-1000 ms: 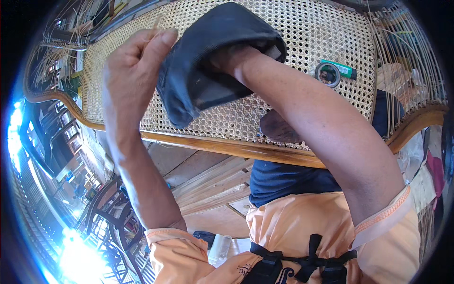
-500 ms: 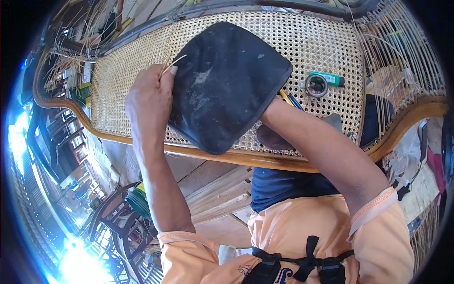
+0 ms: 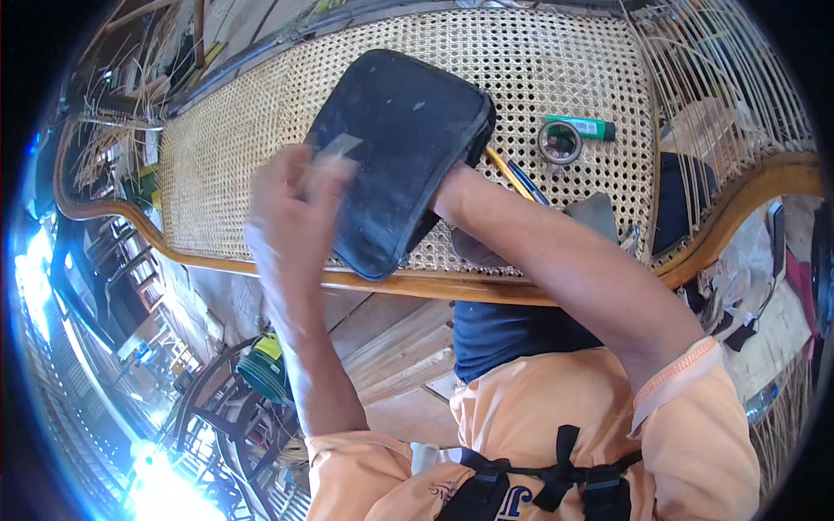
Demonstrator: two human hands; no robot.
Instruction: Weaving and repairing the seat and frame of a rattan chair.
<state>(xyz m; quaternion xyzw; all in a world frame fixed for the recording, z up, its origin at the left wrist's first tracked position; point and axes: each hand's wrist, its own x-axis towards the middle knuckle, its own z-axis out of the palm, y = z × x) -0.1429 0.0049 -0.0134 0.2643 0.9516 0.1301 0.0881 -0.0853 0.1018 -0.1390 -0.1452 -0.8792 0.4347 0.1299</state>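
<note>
A black zippered pouch (image 3: pixel 395 130) with pale scuffs lies tilted on a woven cane panel (image 3: pixel 252 139). My right hand (image 3: pixel 453 189) reaches into its open side; only the wrist shows, and the fingers are hidden inside. My left hand (image 3: pixel 300 195) hovers at the pouch's left edge, blurred by motion. Its thumb and fingers are pinched on a pale cane strip (image 3: pixel 347 143), smeared against the black cover. By my right wrist lie a yellow pencil (image 3: pixel 511 174) and a blue pen (image 3: pixel 527 181).
Right of the pouch rest a roll of tape (image 3: pixel 559 141) and a green tube (image 3: pixel 580 128). A curved wooden frame (image 3: pixel 417 285) borders the panel. Loose cane strands (image 3: pixel 712 78) stretch across the far right. Behind my left arm stands a dark wooden chair (image 3: pixel 208 399).
The pouch has shifted left and tipped, so its right edge shows thicker. My left hand has moved slightly right and down, with the cane strip now blurred. My right hand stays inside the pouch.
</note>
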